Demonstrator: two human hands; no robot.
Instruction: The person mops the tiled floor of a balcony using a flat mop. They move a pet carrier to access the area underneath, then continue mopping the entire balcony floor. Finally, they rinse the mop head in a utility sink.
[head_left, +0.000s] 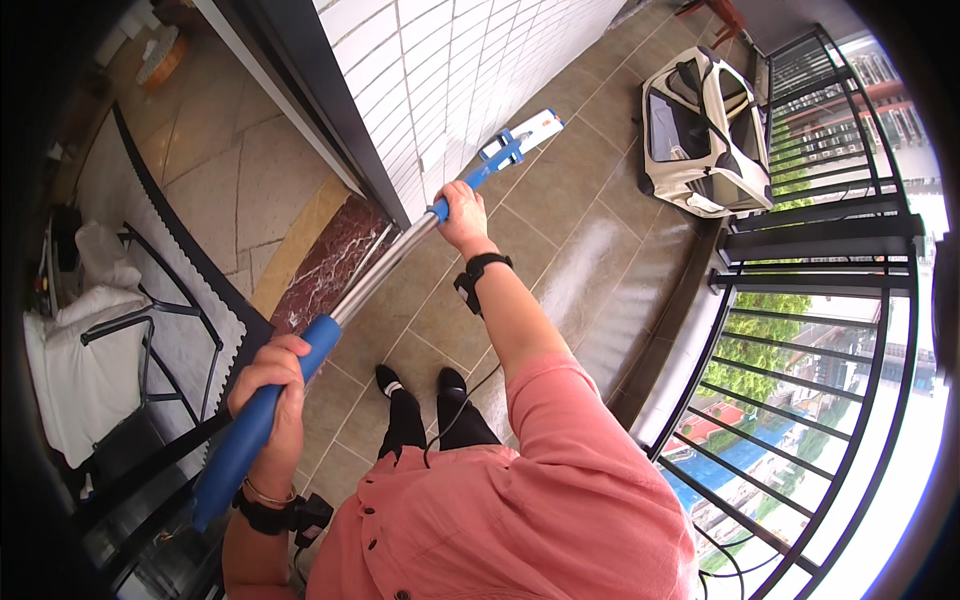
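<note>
My left hand (275, 382) is wrapped around the blue foam grip of a flat mop (375, 271) at the lower left. Farther up the metal pole, my right hand (460, 215) holds the blue collar near the mop's head. The white and blue mop head (534, 133) is beyond my right hand, beside the foot of the white tiled wall (450, 67); whether it touches the floor or the wall I cannot tell. Both wrists wear black straps with small devices.
Brown floor tiles (525, 225) lie around my feet. A beige and black fabric pet carrier (701, 135) stands by the black balcony railing (795, 382) at the right. To the left are a doorway with a marble threshold (330, 255), a rug (169, 255) and a white-covered chair (97, 352).
</note>
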